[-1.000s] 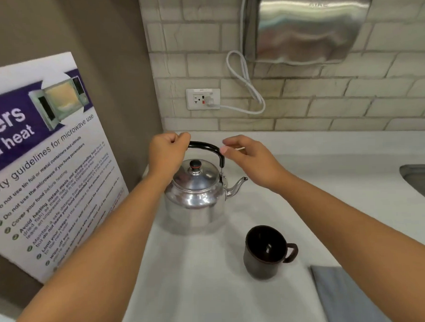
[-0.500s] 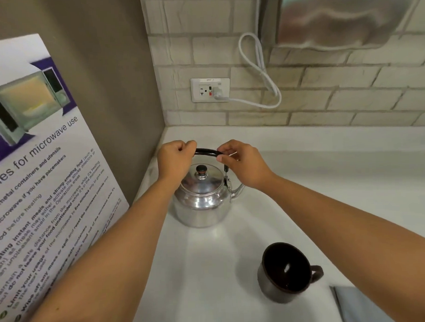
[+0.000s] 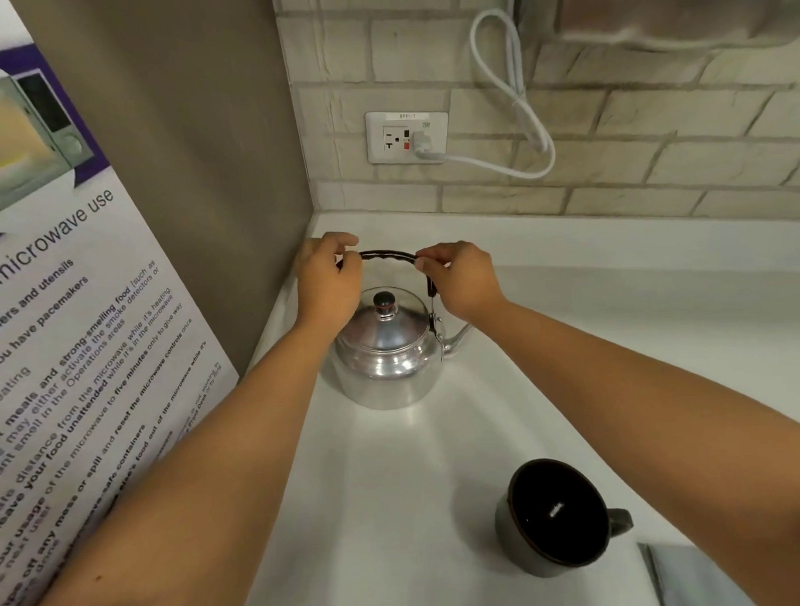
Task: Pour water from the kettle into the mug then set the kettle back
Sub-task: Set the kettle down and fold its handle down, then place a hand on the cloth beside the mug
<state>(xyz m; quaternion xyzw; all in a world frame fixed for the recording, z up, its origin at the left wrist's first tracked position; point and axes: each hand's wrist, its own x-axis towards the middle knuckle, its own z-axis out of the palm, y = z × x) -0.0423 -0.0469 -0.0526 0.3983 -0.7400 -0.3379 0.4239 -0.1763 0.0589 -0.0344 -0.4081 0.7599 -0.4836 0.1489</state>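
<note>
As before — both hands (image 3: 329,282) on kettle (image 3: 384,357).

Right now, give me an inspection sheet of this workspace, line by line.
Surface: white countertop, no spills visible.
Job's things: metal kettle upright near the corner, lid on, spout toward the right; dark mug upright nearer the camera, handle to the right, contents not clear.
Clutter: grey cloth at the lower right edge.
Grip: left hand and right hand each pinch one end of the black kettle handle.
Cables: white cord looped on the wall, plugged into the outlet.
Surroundings: brick-pattern wall; microwave guidelines poster at left; steel wall unit top right.
</note>
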